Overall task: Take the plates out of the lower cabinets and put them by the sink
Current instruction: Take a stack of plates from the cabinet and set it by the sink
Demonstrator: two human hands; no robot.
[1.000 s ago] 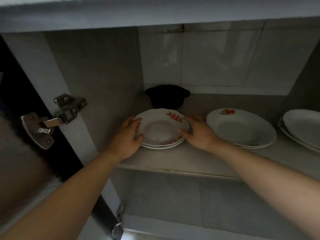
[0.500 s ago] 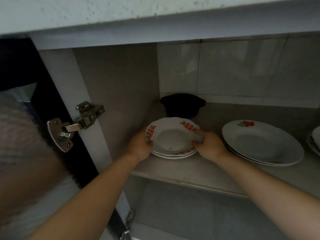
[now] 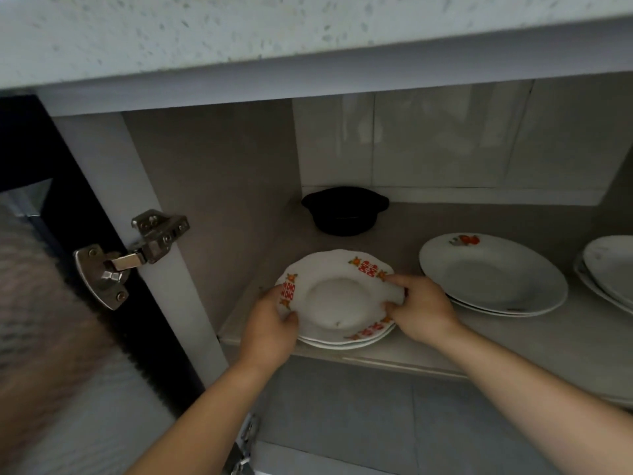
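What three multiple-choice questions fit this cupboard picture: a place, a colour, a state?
1. Where is the black pot?
A) behind the patterned plates
B) in front of them
C) on top of them
2. The plates' rim pattern is:
A) blue
B) red-orange
C) green
3. The left hand and right hand:
A) both hold the patterned plates' rim
B) hang idle
C) hold the pot
Answers: A, it sits farther back on the shelf; B, red-orange marks show on the rim; A, fingers curl over both edges.
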